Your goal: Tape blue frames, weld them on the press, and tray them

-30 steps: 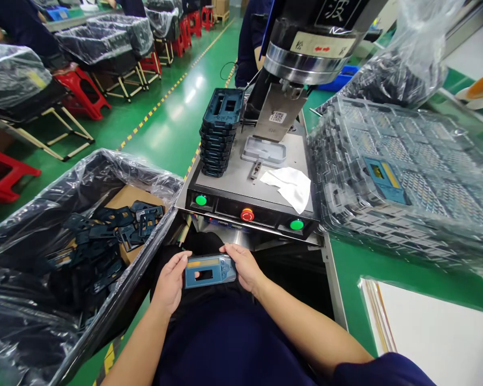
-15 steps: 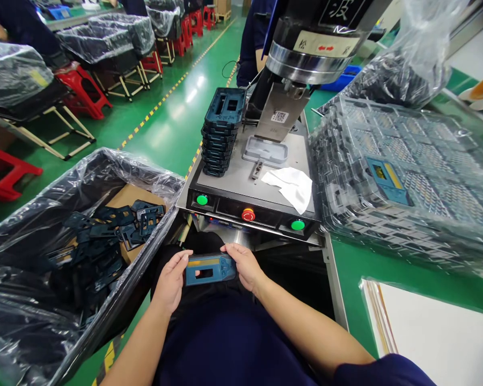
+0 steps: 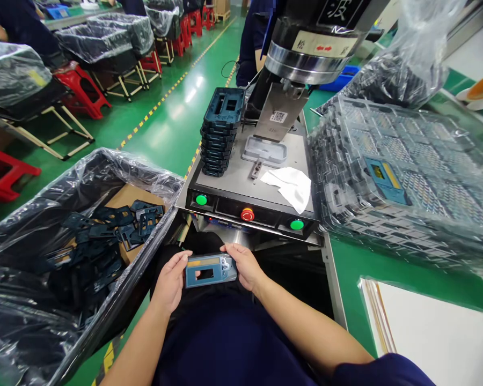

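Between my hands, above my lap, is a blue plastic housing panel point(image 3: 221, 263) with a rectangular window and a yellowish strip along its upper side. My left hand point(image 3: 171, 280) pinches its left end, a fingertip showing through the window. My right hand point(image 3: 244, 266) grips the right end, thumb and fingers at the upper corner. Ahead stands a press machine point(image 3: 241, 185), its metal head point(image 3: 279, 112) over a pale grey fixture point(image 3: 264, 151). A white cloth point(image 3: 292, 187) lies on the machine plate, and a stack of similar dark housings point(image 3: 219, 139) rises at its left.
At left, a plastic-lined bin point(image 3: 20, 230) holds many loose dark housings. Clear trays point(image 3: 438, 177) are stacked at right, one blue panel point(image 3: 386, 179) on top. White sheets point(image 3: 438, 321) lie nearer. Green buttons and a red stop button point(image 3: 247, 214) line the machine's front. Co-workers sit beyond.
The panel has tilted slightly in my hands, so its face catches more light and the markings at its right end show brighter. Both hands keep their hold.
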`<state>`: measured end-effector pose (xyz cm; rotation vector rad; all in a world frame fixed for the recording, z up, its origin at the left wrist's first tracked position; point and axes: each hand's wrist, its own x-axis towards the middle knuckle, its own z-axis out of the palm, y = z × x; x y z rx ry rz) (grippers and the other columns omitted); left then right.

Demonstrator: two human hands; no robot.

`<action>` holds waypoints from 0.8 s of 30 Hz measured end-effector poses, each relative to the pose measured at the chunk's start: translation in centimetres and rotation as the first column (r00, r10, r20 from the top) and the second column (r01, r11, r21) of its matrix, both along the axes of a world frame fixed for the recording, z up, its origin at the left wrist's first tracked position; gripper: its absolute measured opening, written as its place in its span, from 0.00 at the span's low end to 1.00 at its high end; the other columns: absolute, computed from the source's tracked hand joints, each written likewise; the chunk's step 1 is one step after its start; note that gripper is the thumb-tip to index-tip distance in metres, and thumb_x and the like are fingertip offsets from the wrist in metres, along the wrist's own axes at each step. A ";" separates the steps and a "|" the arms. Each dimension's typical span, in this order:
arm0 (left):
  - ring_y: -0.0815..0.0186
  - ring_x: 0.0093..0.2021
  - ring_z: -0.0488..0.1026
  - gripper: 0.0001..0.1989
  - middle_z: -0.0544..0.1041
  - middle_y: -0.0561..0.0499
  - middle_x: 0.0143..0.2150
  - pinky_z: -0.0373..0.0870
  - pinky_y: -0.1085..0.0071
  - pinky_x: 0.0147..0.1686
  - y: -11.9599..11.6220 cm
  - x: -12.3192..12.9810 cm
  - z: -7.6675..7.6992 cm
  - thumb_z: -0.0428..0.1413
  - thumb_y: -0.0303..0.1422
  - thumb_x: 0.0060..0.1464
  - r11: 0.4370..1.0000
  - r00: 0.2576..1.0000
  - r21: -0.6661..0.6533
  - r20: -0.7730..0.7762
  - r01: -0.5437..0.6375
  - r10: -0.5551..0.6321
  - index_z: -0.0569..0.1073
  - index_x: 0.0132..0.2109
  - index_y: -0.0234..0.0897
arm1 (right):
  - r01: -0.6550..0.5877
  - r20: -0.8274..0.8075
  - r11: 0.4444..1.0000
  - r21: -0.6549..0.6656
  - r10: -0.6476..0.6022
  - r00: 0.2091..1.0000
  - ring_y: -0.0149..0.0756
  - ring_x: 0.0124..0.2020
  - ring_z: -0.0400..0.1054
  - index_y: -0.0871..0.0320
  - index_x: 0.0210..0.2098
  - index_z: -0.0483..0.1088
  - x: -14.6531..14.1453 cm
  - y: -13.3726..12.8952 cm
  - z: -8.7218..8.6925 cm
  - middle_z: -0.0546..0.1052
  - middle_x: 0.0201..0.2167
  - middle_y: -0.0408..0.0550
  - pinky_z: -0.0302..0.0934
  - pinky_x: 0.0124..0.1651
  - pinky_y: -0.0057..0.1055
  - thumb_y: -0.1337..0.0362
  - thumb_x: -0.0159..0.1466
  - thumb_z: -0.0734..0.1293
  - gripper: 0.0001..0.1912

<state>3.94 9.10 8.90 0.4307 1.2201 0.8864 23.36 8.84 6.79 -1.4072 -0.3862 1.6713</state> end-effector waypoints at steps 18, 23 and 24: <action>0.63 0.32 0.75 0.26 0.77 0.50 0.33 0.73 0.68 0.32 0.0 -0.2 -0.3 0.67 0.45 0.40 1.000 1.000 0.008 0.017 -0.003 0.003 0.75 0.44 0.33 | 0.002 0.018 1.000 0.029 -0.003 1.000 0.28 0.22 0.59 0.58 0.28 0.74 -0.1 0.0 0.0 0.69 0.20 0.39 0.54 0.28 0.28 0.44 0.45 0.75 0.24; 0.63 0.31 0.76 0.27 0.78 0.48 0.34 0.73 0.68 0.31 0.0 -0.3 -0.5 0.67 0.44 0.40 1.000 1.000 -0.009 0.024 -0.004 0.004 0.74 0.45 0.33 | 0.000 -0.008 1.000 -0.003 0.000 1.000 0.27 0.20 0.59 0.58 0.28 0.73 -0.1 0.0 0.1 0.69 0.18 0.39 0.53 0.26 0.27 0.43 0.44 0.75 0.25; 0.62 0.31 0.76 0.27 0.78 0.48 0.34 0.73 0.68 0.31 0.0 -0.3 -0.5 0.67 0.44 0.40 1.000 1.000 -0.014 0.022 -0.005 0.006 0.74 0.45 0.33 | -0.001 -0.014 1.000 -0.008 0.001 1.000 0.28 0.20 0.59 0.58 0.28 0.73 -0.1 0.0 0.1 0.69 0.18 0.39 0.54 0.26 0.27 0.43 0.44 0.75 0.25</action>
